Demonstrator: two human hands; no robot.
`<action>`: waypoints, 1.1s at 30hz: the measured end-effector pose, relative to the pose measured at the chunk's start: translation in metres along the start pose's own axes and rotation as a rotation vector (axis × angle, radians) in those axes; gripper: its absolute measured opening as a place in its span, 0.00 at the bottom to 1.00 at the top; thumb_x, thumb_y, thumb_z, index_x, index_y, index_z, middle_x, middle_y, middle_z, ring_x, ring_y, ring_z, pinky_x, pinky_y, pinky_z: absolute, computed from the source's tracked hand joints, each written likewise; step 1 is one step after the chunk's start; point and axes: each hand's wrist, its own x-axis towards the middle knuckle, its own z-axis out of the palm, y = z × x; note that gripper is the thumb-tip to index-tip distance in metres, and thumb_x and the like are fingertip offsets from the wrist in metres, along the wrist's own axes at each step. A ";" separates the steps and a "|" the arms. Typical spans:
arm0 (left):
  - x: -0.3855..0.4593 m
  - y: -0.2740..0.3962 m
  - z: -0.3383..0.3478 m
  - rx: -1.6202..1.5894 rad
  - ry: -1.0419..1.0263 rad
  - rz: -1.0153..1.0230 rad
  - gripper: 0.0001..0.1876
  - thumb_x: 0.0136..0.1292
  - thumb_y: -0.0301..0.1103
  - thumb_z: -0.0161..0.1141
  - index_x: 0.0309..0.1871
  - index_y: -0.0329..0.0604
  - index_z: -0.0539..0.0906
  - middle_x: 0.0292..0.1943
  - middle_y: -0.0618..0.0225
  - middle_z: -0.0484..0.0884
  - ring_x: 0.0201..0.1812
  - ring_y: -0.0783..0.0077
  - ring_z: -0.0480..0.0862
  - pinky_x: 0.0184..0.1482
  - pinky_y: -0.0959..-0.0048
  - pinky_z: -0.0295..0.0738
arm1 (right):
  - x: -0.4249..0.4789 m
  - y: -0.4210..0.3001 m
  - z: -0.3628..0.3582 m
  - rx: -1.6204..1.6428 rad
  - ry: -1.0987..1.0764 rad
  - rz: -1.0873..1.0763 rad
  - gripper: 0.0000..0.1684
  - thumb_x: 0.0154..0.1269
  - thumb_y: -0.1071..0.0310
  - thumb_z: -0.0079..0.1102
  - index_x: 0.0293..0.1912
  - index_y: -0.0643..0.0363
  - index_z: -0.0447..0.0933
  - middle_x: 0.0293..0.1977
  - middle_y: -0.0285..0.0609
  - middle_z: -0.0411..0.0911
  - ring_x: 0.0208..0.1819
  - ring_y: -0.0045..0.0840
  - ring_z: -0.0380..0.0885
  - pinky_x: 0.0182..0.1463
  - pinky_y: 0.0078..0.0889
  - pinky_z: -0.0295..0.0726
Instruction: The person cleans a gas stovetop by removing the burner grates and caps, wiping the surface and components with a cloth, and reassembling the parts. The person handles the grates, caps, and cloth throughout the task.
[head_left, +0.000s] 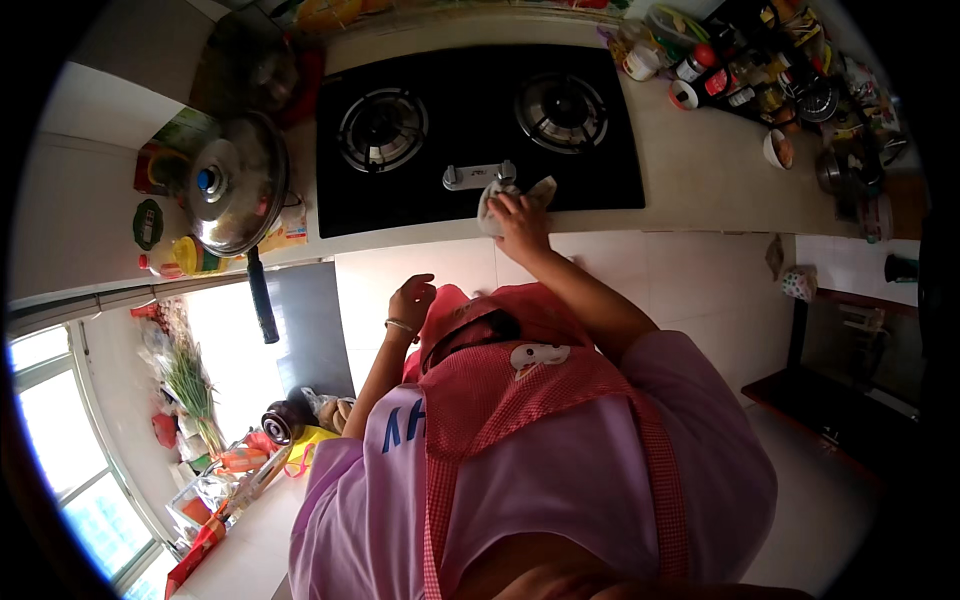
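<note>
My right hand (520, 229) holds a pale cloth (491, 206) at the front edge of a black two-burner gas hob (469, 97). The cloth lies against the hob just below the right control knob (505, 171) and partly over the worktop's front edge. Two round burners, the left burner (383, 130) and the right burner (562, 112), have no pans on them. My left hand (412, 300), with a bracelet at the wrist, hangs in front of the red checked apron (495, 390), fingers curled and touching nothing that I can see.
Left of the hob stands a lidded frying pan (236, 187), its black handle (262, 300) jutting past the counter edge. At the right are a small bowl (778, 148), a white tub (641, 61) and a rack of jars and bottles (772, 82). A low dark shelf (810, 412) stands lower right.
</note>
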 end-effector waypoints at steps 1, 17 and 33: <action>-0.001 0.002 -0.004 -0.015 0.004 -0.002 0.15 0.64 0.26 0.59 0.54 0.40 0.82 0.36 0.64 0.88 0.35 0.73 0.87 0.40 0.75 0.83 | 0.003 -0.012 0.004 0.002 0.012 0.006 0.42 0.41 0.61 0.77 0.60 0.45 0.73 0.61 0.35 0.70 0.60 0.38 0.68 0.64 0.50 0.69; -0.009 -0.038 -0.028 -0.253 0.024 -0.160 0.14 0.64 0.27 0.59 0.53 0.41 0.83 0.31 0.67 0.87 0.29 0.76 0.84 0.34 0.76 0.80 | 0.016 -0.032 -0.042 0.921 0.100 -0.048 0.34 0.50 0.70 0.71 0.60 0.56 0.77 0.52 0.44 0.79 0.55 0.34 0.77 0.60 0.37 0.76; 0.011 -0.016 -0.034 -0.440 0.053 -0.220 0.15 0.69 0.31 0.58 0.57 0.37 0.80 0.36 0.64 0.86 0.36 0.75 0.85 0.37 0.77 0.83 | 0.019 0.096 -0.030 0.083 0.129 0.266 0.33 0.44 0.66 0.74 0.54 0.42 0.79 0.55 0.37 0.72 0.56 0.43 0.70 0.58 0.46 0.74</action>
